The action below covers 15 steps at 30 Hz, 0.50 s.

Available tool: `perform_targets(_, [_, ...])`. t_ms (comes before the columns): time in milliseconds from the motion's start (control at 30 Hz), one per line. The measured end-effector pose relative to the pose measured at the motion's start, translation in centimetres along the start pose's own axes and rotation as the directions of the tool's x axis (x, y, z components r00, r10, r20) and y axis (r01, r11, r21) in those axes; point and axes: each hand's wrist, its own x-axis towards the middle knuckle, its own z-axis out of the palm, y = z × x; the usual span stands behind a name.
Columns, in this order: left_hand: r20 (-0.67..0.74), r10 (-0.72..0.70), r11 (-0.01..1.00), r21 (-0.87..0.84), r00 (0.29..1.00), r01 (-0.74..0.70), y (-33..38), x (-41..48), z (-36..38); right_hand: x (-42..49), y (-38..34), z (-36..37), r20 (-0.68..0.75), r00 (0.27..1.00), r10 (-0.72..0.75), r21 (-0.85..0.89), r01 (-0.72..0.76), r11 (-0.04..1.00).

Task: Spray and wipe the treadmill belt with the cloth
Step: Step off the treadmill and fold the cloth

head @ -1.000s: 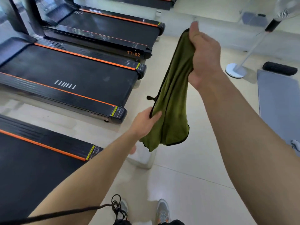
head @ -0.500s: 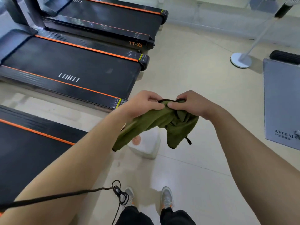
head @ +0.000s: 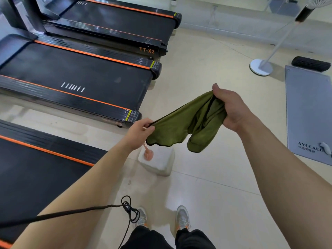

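Note:
I hold an olive-green cloth (head: 181,127) stretched between both hands above the floor. My left hand (head: 139,134) pinches its lower left corner. My right hand (head: 231,108) grips a bunched end higher up on the right. Below the cloth, on the floor, stands a white spray bottle (head: 161,161) with a pink nozzle (head: 148,153). A black treadmill belt (head: 30,178) with orange trim lies at lower left, a second treadmill (head: 80,76) lies beyond it, and a third treadmill (head: 116,18) sits at the back.
A grey exercise mat (head: 308,112) lies on the right with a black foam roller (head: 310,63) at its far end. A white fan stand (head: 261,67) rises at upper right. A black cord (head: 129,209) dangles near my shoes (head: 182,217). The tiled floor (head: 215,194) spreads between them.
The cloth went from hanging high in my right hand, to bunched between both hands close together, to now stretched out as my hands moved apart.

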Motion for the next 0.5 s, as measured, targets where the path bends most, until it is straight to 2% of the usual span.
perform_targets(100, [-0.126,-0.054,0.993,-0.108,0.991,0.040,0.2,-0.2,-0.3,0.4,1.3,-0.4,-0.181,0.984,0.006,-0.043,-0.014,0.999])
perform_targets(200, [-0.202,-0.164,0.951,-0.294,0.966,0.100,1.6,-0.2,0.0,0.8,3.2,-0.2,-0.363,0.931,-0.021,-0.306,-0.098,0.947])
perform_targets(267, [-0.200,-0.217,0.921,-0.366,0.956,0.133,3.1,-0.1,0.7,0.7,4.5,0.3,-0.457,0.889,-0.032,-0.401,-0.174,0.899])
perform_targets(333, [-0.163,-0.283,0.888,-0.417,0.945,0.194,4.5,-0.1,1.6,0.3,5.9,1.1,-0.461,0.887,-0.018,-0.390,-0.185,0.902])
perform_targets(400, [-0.050,-0.332,0.830,-0.490,0.942,0.266,5.9,-0.3,2.4,-0.5,6.6,2.2,-0.414,0.910,-0.001,-0.305,-0.138,0.942])
perform_targets(500, [0.178,-0.350,0.694,-0.610,0.920,0.382,7.5,-0.9,2.7,-2.1,7.5,4.1,-0.239,0.970,-0.041,-0.240,-0.018,0.971])
